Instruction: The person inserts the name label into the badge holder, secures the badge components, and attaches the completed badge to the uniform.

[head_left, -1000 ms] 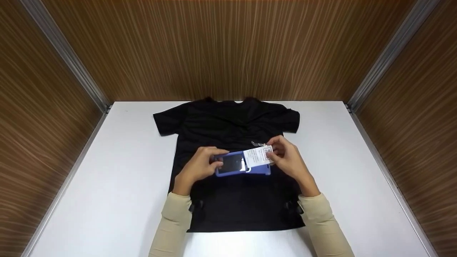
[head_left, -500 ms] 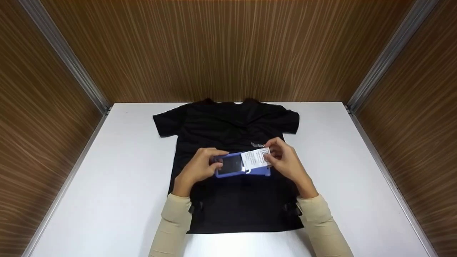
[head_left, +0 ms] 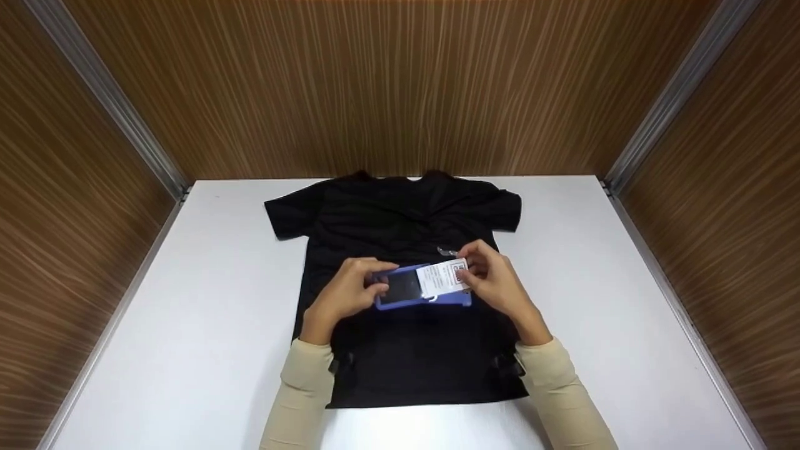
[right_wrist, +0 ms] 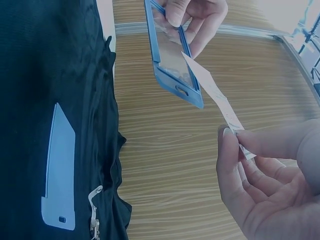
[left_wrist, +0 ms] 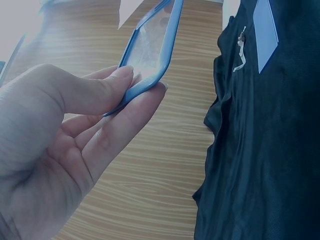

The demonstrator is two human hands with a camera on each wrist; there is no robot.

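My left hand (head_left: 347,290) pinches one end of a blue-framed badge holder (head_left: 400,289) with a clear window, thumb on one face and fingers behind. Between thumb and fingers of my right hand (head_left: 500,284) is a white printed card (head_left: 437,279). In the right wrist view the card (right_wrist: 217,95) slants away from the holder (right_wrist: 170,82), its far corner at the slotted end's window edge. Whether that corner touches the window or has slipped under the frame, I cannot tell. A separate flat blue piece (right_wrist: 61,170) with a small slot lies below on the black T-shirt (head_left: 406,356).
A clear strap clip (right_wrist: 93,207) with a metal fastener lies on the shirt near the blue piece. The shirt is spread over a white table (head_left: 206,312). Wood-grain panels (head_left: 400,87) with metal corner rails (head_left: 125,112) enclose the back and sides.
My right hand has brought the card slightly left, so it covers a little more of the holder. The left hand keeps its hold, nearly still.
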